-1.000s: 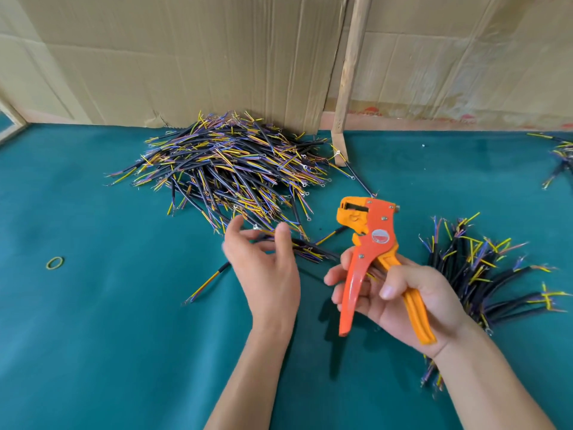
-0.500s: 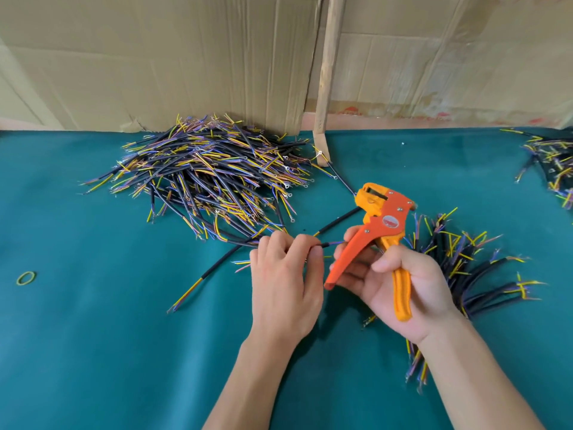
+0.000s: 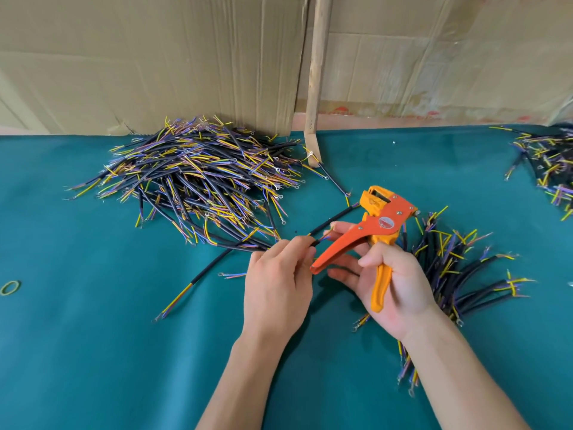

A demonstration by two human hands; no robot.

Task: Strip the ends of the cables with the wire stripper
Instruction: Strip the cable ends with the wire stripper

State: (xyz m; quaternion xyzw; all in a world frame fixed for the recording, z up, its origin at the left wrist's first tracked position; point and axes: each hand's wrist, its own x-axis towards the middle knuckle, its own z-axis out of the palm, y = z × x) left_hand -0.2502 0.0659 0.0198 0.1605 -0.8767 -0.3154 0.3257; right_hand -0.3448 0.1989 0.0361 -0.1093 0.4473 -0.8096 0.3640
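Note:
My right hand (image 3: 393, 283) grips the orange wire stripper (image 3: 381, 223) by its yellow handle. The red handle is swung wide open, and the jaws point up and to the left. My left hand (image 3: 276, 283) pinches a black cable (image 3: 316, 242) near its end, just left of the red handle. The cable's coloured inner wires poke out toward the stripper, outside the jaws. Behind my left hand, a large pile of black cables (image 3: 201, 181) with yellow and purple ends lies on the teal table (image 3: 93, 352).
A second cable pile (image 3: 459, 268) lies under and right of my right hand, and a third pile (image 3: 552, 162) is at the far right edge. A loose cable (image 3: 198, 279) lies to the left. Cardboard (image 3: 155, 57) and a wooden stick (image 3: 316, 82) stand behind. A rubber band (image 3: 10, 287) lies far left.
My left hand picked a cable from the edge of the big pile and brought it to the stripper. My right hand tilted the stripper left, with its red handle swung open.

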